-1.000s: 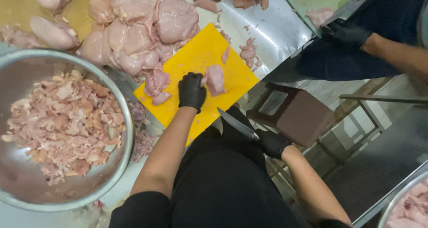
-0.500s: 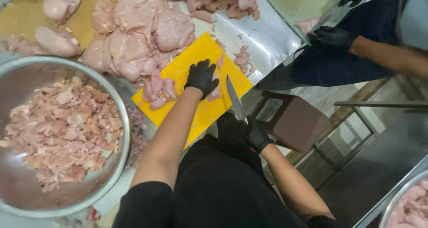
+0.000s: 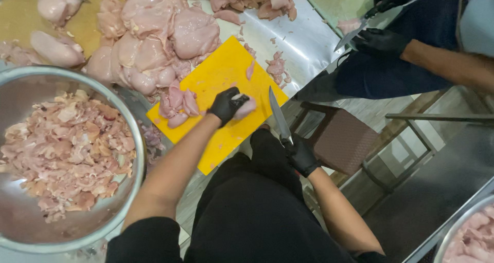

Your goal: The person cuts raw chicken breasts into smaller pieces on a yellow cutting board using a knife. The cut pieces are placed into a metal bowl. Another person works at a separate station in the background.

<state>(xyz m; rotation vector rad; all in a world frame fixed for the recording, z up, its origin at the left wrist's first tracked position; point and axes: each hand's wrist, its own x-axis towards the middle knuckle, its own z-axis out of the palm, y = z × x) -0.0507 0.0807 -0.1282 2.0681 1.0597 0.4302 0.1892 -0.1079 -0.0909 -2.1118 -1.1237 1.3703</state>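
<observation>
My left hand (image 3: pixel 227 104), in a black glove, grips a piece of raw chicken (image 3: pixel 245 107) on the yellow cutting board (image 3: pixel 221 70). My right hand (image 3: pixel 301 155), also gloved in black, holds a knife (image 3: pixel 278 116) by the handle, blade pointing up beside the board's right edge, just right of the chicken piece. A few more cut chicken pieces (image 3: pixel 177 103) lie at the board's left side.
A large steel bowl (image 3: pixel 135 139) at left holds chopped chicken (image 3: pixel 62 150). Whole raw chicken breasts (image 3: pixel 149 31) are piled on the steel table (image 3: pixel 309 42) beyond the board. Another person's gloved hands (image 3: pixel 383 39) work with a knife at upper right. A brown stool (image 3: pixel 345 139) stands below.
My left hand pulled a chicken piece toward the board's near right part. My right hand brought the knife up from beside my lap to the board's edge.
</observation>
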